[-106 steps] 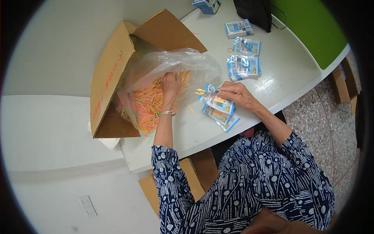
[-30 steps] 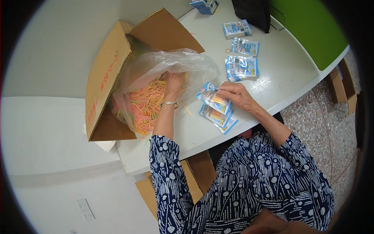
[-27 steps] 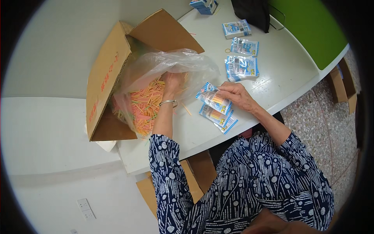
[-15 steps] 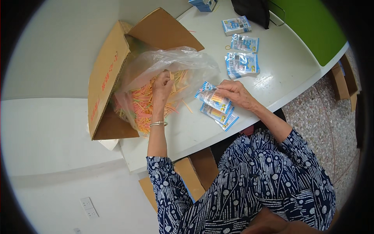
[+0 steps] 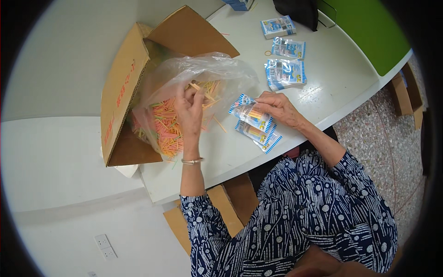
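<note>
My left hand (image 5: 188, 110) is above the mouth of a clear plastic bag (image 5: 214, 64), its fingers pinched on a few thin pale-yellow sticks (image 5: 201, 90). The bag lies spilling from a tipped cardboard box (image 5: 122, 106) and holds a heap of thin pink, orange, yellow and green sticks (image 5: 166, 131). Between its thumb and fingers my right hand (image 5: 280, 110) grips a small clear packet (image 5: 253, 116) with blue-striped ends and coloured sticks inside. More such packets (image 5: 264, 142) lie overlapped on the table just beneath it.
Stacks of blue-and-white packets (image 5: 286, 74) stand on the white table (image 5: 323, 99) farther off, beside a rubber band (image 5: 267, 53). Beyond them are a black bag (image 5: 297, 11) and small blue boxes (image 5: 240, 4). A few loose sticks (image 5: 220, 124) lie near the plastic bag.
My left hand has drawn back slightly from the heap and turned, and the sticks in its fingers now show. My right hand still holds the packet in nearly the same place.
</note>
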`<action>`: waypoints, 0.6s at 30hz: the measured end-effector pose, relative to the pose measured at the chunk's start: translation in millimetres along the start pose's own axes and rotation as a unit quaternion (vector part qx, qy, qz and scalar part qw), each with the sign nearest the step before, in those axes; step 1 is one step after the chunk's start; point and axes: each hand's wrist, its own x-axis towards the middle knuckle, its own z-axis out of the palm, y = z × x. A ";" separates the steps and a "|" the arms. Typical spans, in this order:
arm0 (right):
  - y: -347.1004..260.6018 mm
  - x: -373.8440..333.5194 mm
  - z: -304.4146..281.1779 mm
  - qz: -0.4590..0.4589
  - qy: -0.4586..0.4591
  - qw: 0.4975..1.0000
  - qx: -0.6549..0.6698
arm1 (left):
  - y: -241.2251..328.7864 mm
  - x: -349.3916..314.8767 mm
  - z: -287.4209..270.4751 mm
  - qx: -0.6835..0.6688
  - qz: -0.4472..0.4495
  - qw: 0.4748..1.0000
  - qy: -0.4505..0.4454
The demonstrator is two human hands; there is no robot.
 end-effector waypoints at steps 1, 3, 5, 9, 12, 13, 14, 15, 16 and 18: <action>0.3 -0.3 -1.1 0.002 0.000 1.000 0.000 | 9.5 -5.5 9.0 -0.001 -0.002 1.000 0.000; 0.9 -0.3 -3.7 -0.013 -0.013 0.999 -0.030 | 22.7 -16.4 22.6 -0.053 0.001 0.998 0.022; 0.1 -0.6 -4.8 -0.015 -0.014 0.999 -0.033 | 22.2 -26.6 28.6 -0.040 0.005 0.999 0.018; -0.2 -0.9 -2.1 -0.006 -0.013 1.000 -0.009 | 19.2 -42.2 39.6 -0.033 -0.018 0.999 0.021; -2.9 -2.3 1.9 0.014 -0.004 1.000 0.026 | 10.4 -52.5 50.9 -0.030 -0.037 0.999 0.012; -0.4 -2.8 1.7 0.015 -0.004 1.000 0.027 | 6.2 -54.9 52.4 -0.030 -0.038 0.999 0.012; 4.5 -2.6 1.4 0.018 -0.013 0.999 0.035 | 1.1 -57.3 53.1 -0.015 -0.044 0.999 0.002; 6.6 -2.7 0.7 0.021 -0.022 0.999 0.042 | -2.9 -59.4 54.2 0.000 -0.050 0.999 -0.008; 6.5 -3.2 0.4 0.022 -0.022 0.999 0.042 | -5.7 -61.5 55.5 0.000 -0.051 0.999 -0.009; 6.2 -3.0 0.7 0.057 -0.015 0.995 0.087 | -9.8 -63.9 57.8 0.041 -0.015 0.999 0.011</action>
